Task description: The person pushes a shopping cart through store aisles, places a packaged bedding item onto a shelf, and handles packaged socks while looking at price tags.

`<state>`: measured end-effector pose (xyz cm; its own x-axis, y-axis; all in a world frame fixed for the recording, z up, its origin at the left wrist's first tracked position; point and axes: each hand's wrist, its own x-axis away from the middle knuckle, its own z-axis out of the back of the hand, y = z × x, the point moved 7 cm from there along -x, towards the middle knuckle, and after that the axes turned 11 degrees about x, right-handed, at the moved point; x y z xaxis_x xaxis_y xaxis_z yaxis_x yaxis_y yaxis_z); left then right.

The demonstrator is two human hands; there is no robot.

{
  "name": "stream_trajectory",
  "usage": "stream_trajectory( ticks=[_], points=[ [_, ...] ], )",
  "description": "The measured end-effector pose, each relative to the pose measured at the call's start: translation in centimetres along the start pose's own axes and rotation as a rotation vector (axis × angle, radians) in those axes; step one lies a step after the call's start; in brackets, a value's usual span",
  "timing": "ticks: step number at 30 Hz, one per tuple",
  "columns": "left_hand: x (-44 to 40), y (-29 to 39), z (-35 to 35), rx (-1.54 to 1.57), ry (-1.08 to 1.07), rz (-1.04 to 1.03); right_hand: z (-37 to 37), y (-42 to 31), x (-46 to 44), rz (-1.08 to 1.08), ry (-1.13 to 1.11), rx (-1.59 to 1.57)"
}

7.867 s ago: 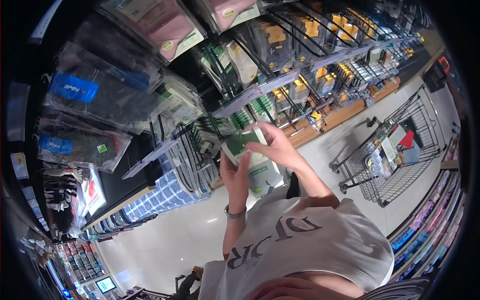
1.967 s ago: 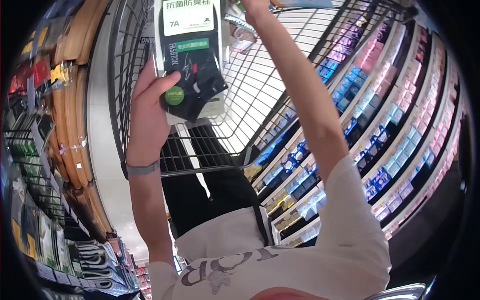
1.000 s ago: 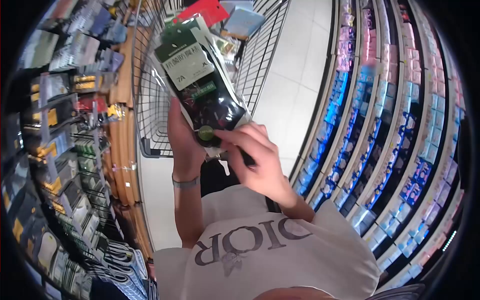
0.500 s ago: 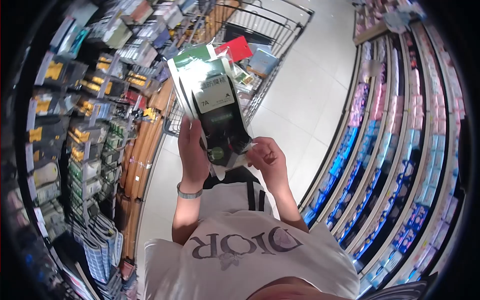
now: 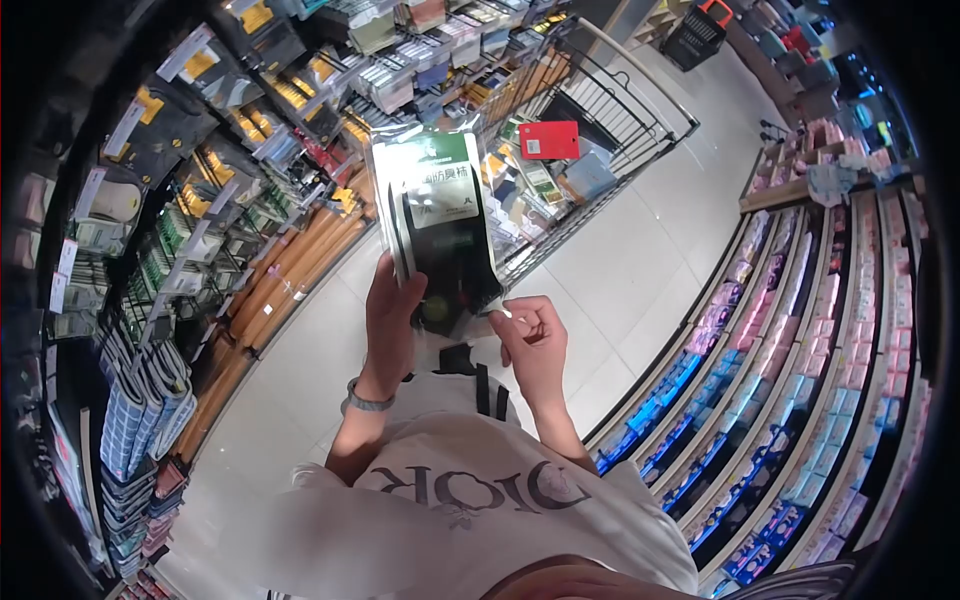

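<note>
A pack of black socks (image 5: pixel 447 255) in a clear wrapper, with a green and white label, is held up in front of my chest. My left hand (image 5: pixel 393 310) grips its left side, the thumb across the front; another white-edged pack seems to lie behind it. At the lower right corner my right hand (image 5: pixel 533 335) pinches the clear wrapper between thumb and fingers. Glare hides part of the label. Beyond the pack stands a shopping cart (image 5: pixel 640 95), with a red package (image 5: pixel 550 141) and several other packages inside.
To the left, racks hold hanging packs of socks (image 5: pixel 215 195) and folded checked cloths (image 5: pixel 150 405) above the tiled floor (image 5: pixel 290 400). Curved shelves (image 5: pixel 800 400) of blue and pink packages line the right. A black basket (image 5: pixel 695 38) with an orange handle stands at the far end.
The view has turned left and lifted, so the cart sits further right and the black basket now shows. Both hands keep hold of the pack, which stands more upright.
</note>
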<state>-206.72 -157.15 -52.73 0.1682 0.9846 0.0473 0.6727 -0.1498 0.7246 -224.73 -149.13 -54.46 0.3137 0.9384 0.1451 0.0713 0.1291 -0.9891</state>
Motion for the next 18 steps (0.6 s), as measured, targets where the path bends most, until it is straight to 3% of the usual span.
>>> stream_trajectory(
  ticks=[3,7,11,14,18],
  points=[
    [1.4,2.2,3.2,-0.038,0.022,-0.029,-3.0,-0.6,0.8,0.059,-0.155,0.137],
    [4.4,6.2,7.0,-0.158,0.0,-0.042,-3.9,-4.8,1.1,0.351,0.086,0.258],
    [8.9,10.1,10.4,-0.255,-0.07,-0.066,-8.1,-10.6,0.7,0.545,0.036,0.198],
    [12.8,11.7,14.3,-0.349,-0.094,-0.007,-13.9,-15.5,1.8,0.691,-0.086,0.288],
    [17.0,13.6,18.5,-0.321,-0.073,0.102,-23.0,-17.1,4.1,0.719,-0.45,0.545]
  ],
)
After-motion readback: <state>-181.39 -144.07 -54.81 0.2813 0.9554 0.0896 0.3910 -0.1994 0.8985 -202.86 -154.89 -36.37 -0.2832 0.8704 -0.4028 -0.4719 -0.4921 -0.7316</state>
